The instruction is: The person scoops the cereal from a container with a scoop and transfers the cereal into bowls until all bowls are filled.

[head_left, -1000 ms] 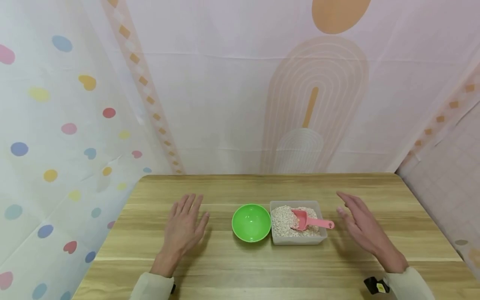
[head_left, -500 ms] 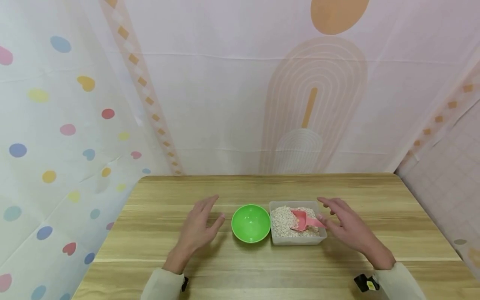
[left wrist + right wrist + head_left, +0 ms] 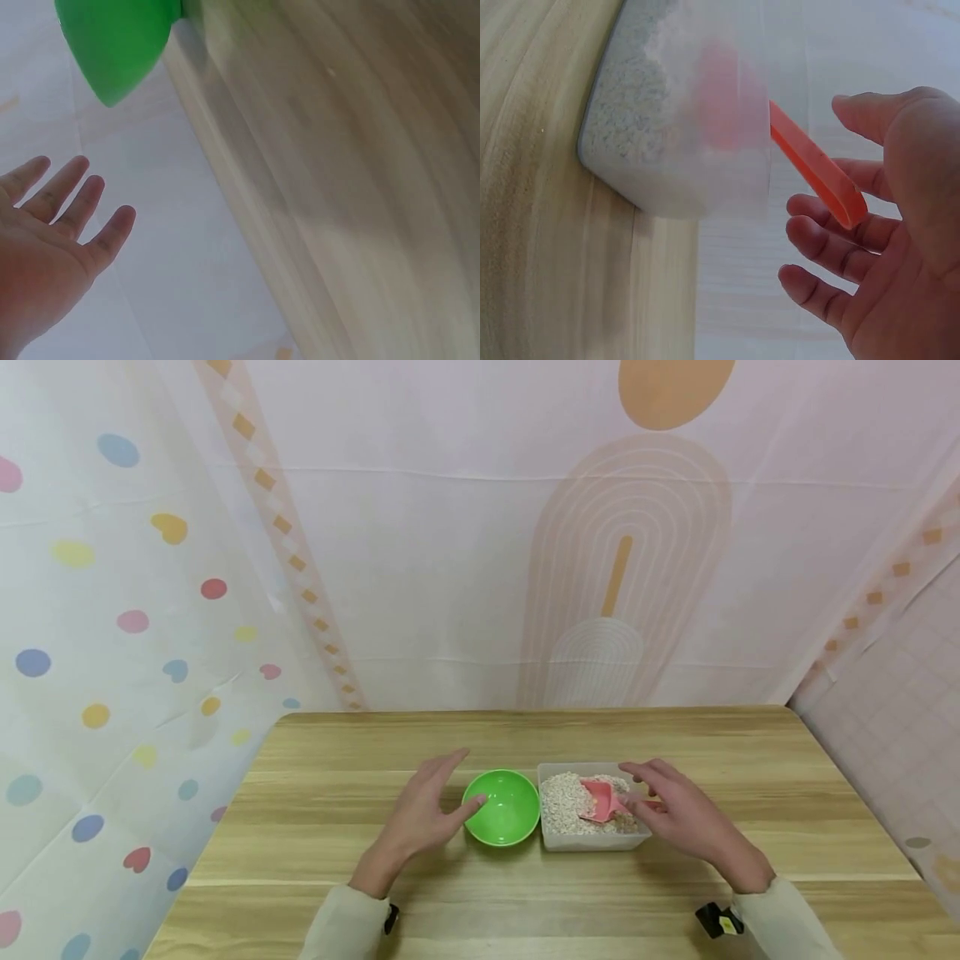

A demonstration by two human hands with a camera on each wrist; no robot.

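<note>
A green bowl (image 3: 510, 822) stands on the wooden table, touching or nearly touching a translucent plastic box (image 3: 592, 843) on its right. Pale rolled oats (image 3: 562, 806) fill much of the box, and a pink scoop (image 3: 600, 800) lies in them with its handle over the right rim. My left hand (image 3: 416, 818) is at the bowl's left side, fingers spread, thumb overlapping the bowl in the head view. Around the scoop handle (image 3: 817, 166) my right hand (image 3: 686, 818) hovers with thumb and fingers apart, the handle between them without a pinch.
The wooden table (image 3: 495, 902) reaches back to a white patterned cloth (image 3: 442, 568) hanging behind it. Another cloth with coloured dots (image 3: 112, 760) hangs on the left. A black wrist device (image 3: 720, 920) sits by the right sleeve.
Both hands have moved inward: the left one rightward to the bowl, the right one leftward to the scoop handle. The bowl, box and scoop stay in place.
</note>
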